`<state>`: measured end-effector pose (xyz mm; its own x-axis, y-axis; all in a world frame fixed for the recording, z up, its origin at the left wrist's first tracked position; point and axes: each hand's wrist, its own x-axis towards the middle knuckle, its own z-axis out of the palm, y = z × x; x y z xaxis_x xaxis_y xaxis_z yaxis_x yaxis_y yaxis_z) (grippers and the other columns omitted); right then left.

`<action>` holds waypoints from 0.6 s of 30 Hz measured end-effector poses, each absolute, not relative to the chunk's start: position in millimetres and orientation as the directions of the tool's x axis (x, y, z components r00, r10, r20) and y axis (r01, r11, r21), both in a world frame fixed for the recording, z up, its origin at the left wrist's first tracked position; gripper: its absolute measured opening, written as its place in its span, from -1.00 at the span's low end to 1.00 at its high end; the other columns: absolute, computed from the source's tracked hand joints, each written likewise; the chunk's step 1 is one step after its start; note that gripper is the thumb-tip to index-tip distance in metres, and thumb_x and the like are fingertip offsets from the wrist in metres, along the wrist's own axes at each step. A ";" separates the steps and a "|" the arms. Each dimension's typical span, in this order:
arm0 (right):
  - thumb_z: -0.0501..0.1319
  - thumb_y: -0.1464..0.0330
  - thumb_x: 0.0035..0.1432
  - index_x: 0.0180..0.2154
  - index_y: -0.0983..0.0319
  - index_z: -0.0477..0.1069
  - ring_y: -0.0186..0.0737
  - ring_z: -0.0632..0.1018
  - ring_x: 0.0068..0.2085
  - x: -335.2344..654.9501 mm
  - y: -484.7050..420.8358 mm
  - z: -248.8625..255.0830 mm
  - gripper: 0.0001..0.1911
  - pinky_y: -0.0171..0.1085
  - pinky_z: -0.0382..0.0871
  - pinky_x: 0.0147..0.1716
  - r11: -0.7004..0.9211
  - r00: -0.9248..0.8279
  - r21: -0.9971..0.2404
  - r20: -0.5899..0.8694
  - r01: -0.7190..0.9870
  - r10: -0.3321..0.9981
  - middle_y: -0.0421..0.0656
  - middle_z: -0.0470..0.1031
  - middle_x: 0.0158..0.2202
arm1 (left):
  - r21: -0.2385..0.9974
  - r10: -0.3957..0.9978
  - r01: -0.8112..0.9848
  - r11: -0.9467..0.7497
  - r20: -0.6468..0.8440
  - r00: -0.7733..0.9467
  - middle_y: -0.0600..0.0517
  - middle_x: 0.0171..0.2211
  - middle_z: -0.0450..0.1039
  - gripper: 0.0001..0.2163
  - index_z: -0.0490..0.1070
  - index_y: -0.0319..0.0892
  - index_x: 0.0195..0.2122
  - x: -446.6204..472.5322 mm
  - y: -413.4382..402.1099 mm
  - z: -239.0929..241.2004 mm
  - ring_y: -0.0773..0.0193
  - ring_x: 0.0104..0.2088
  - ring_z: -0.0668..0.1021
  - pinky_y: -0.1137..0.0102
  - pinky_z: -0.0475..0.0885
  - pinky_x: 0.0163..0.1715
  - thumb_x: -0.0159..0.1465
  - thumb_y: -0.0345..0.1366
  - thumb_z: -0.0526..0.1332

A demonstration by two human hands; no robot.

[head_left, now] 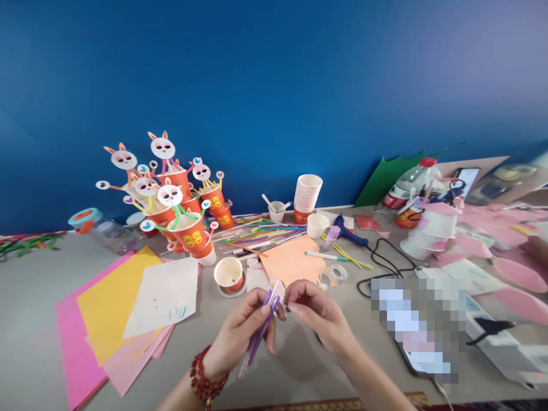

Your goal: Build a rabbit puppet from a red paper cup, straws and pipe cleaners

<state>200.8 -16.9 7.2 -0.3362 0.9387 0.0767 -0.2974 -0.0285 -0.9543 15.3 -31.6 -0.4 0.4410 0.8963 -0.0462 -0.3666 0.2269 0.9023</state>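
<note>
Slim purple sticks that look like pens point(260, 337) are gripped in my left hand point(246, 319), slanting up between thumb and fingers, with a pale one among them. Beside their upper ends, my right hand point(319, 313) has its fingers bent and thumb and forefinger pinched; whatever is in the pinch is too small to make out. Just beyond both hands lies a sheet of peach paper point(286, 254), with a green-capped marker point(325, 256) across its edge. A paper cup point(229, 273) stands left of the peach sheet.
Orange cups with rabbit faces point(190, 234) stand stacked at back left. Coloured paper sheets point(94, 302) lie at left. Behind are loose coloured sticks point(274, 234), stacked cups point(307, 194) and a blue glue gun point(349, 233). At right are a blurred-out phone point(417, 331) and pink paper pieces point(520, 274).
</note>
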 end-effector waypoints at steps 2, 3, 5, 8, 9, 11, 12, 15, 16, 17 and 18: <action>0.30 0.28 0.17 -0.36 0.22 0.40 -0.26 0.43 -0.31 201.4 -16.5 8.9 -0.84 -0.32 0.28 -0.31 -0.017 -0.322 -0.966 0.069 -0.258 0.944 -0.19 0.41 -0.35 | 0.893 0.906 -0.392 0.222 -0.040 0.422 -0.01 -0.25 0.46 -0.84 0.37 -0.22 -0.22 15.9 -30.9 -2.2 0.49 -0.60 0.46 0.49 0.44 -0.54 0.39 -0.22 0.15; 0.30 0.27 0.16 -0.36 0.22 0.40 -0.27 0.42 -0.32 201.7 -16.1 9.4 -0.84 -0.32 0.27 -0.32 -0.015 -0.318 -0.971 0.064 -0.238 0.946 -0.18 0.41 -0.34 | 0.887 0.910 -0.404 0.223 -0.041 0.413 0.01 -0.26 0.45 -0.85 0.37 -0.21 -0.23 16.2 -30.8 -3.4 0.50 -0.60 0.44 0.49 0.46 -0.54 0.38 -0.22 0.15; 0.30 0.28 0.15 -0.37 0.23 0.40 -0.28 0.40 -0.34 201.9 -15.3 10.0 -0.83 -0.33 0.26 -0.35 -0.012 -0.311 -0.981 0.049 -0.193 0.949 -0.18 0.41 -0.35 | 0.872 0.917 -0.432 0.231 -0.047 0.396 0.05 -0.31 0.43 -0.86 0.35 -0.21 -0.24 16.8 -31.0 -6.1 0.52 -0.63 0.41 0.51 0.45 -0.56 0.38 -0.24 0.16; 0.30 0.28 0.14 -0.36 0.24 0.40 -0.30 0.38 -0.38 201.7 -13.9 10.0 -0.83 -0.34 0.24 -0.39 -0.011 -0.302 -0.992 0.029 -0.128 0.953 -0.19 0.41 -0.38 | 0.844 0.924 -0.477 0.245 -0.054 0.379 0.10 -0.40 0.41 -0.86 0.33 -0.19 -0.26 17.2 -31.5 -9.5 0.56 -0.67 0.33 0.58 0.36 -0.64 0.37 -0.23 0.17; 0.29 0.28 0.14 -0.35 0.24 0.41 -0.30 0.38 -0.39 201.6 -13.7 10.0 -0.84 -0.34 0.23 -0.40 -0.007 -0.295 -0.994 0.025 -0.107 0.955 -0.19 0.41 -0.39 | 0.838 0.924 -0.486 0.250 -0.056 0.378 0.11 -0.43 0.40 -0.86 0.32 -0.19 -0.26 17.3 -31.5 -10.3 0.56 -0.68 0.30 0.59 0.33 -0.66 0.37 -0.23 0.17; 0.28 0.28 0.13 -0.35 0.25 0.41 -0.30 0.37 -0.41 201.7 -13.8 10.2 -0.84 -0.33 0.22 -0.42 0.003 -0.276 -0.998 0.021 -0.066 0.961 -0.19 0.41 -0.41 | 0.834 0.923 -0.488 0.258 -0.064 0.378 0.12 -0.47 0.39 -0.85 0.31 -0.18 -0.26 17.1 -31.4 -11.1 0.55 -0.69 0.30 0.60 0.30 -0.67 0.38 -0.22 0.17; 0.28 0.28 0.13 -0.34 0.25 0.41 -0.30 0.37 -0.42 201.9 -14.0 10.5 -0.84 -0.33 0.21 -0.43 0.008 -0.269 -0.999 0.020 -0.047 0.963 -0.19 0.41 -0.42 | 0.836 0.923 -0.483 0.261 -0.070 0.378 0.12 -0.49 0.40 -0.85 0.30 -0.18 -0.26 16.9 -31.4 -11.1 0.54 -0.68 0.31 0.59 0.31 -0.66 0.38 -0.22 0.17; 0.26 0.30 0.14 -0.34 0.25 0.41 -0.29 0.38 -0.42 202.7 -14.4 13.2 -0.86 -0.33 0.22 -0.43 0.021 -0.258 -1.000 0.023 -0.009 0.966 -0.19 0.40 -0.43 | 0.856 0.924 -0.448 0.260 -0.086 0.372 0.11 -0.48 0.41 -0.84 0.29 -0.18 -0.26 15.9 -31.8 -9.9 0.50 -0.65 0.38 0.56 0.34 -0.60 0.38 -0.21 0.17; 0.25 0.31 0.15 -0.34 0.25 0.41 -0.29 0.38 -0.42 202.9 -14.4 14.6 -0.87 -0.32 0.23 -0.43 0.028 -0.259 -1.000 0.029 -0.005 0.965 -0.19 0.40 -0.42 | 0.863 0.924 -0.434 0.258 -0.089 0.372 0.10 -0.47 0.42 -0.84 0.29 -0.18 -0.25 15.6 -32.0 -9.2 0.49 -0.63 0.40 0.56 0.34 -0.58 0.37 -0.20 0.17; 0.24 0.32 0.15 -0.34 0.25 0.41 -0.29 0.39 -0.41 202.9 -14.2 16.3 -0.88 -0.32 0.24 -0.42 0.037 -0.263 -0.999 0.038 -0.008 0.964 -0.19 0.41 -0.42 | 0.871 0.924 -0.420 0.256 -0.092 0.372 0.09 -0.46 0.43 -0.83 0.30 -0.19 -0.25 15.4 -32.1 -8.4 0.48 -0.61 0.43 0.56 0.34 -0.56 0.38 -0.20 0.17; 0.23 0.33 0.15 -0.35 0.25 0.41 -0.29 0.40 -0.41 202.9 -13.9 18.1 -0.89 -0.32 0.25 -0.41 0.049 -0.268 -0.999 0.051 -0.014 0.962 -0.18 0.41 -0.40 | 0.878 0.924 -0.408 0.251 -0.092 0.372 0.08 -0.46 0.44 -0.83 0.30 -0.19 -0.25 15.3 -32.1 -7.7 0.47 -0.59 0.45 0.55 0.34 -0.53 0.38 -0.19 0.17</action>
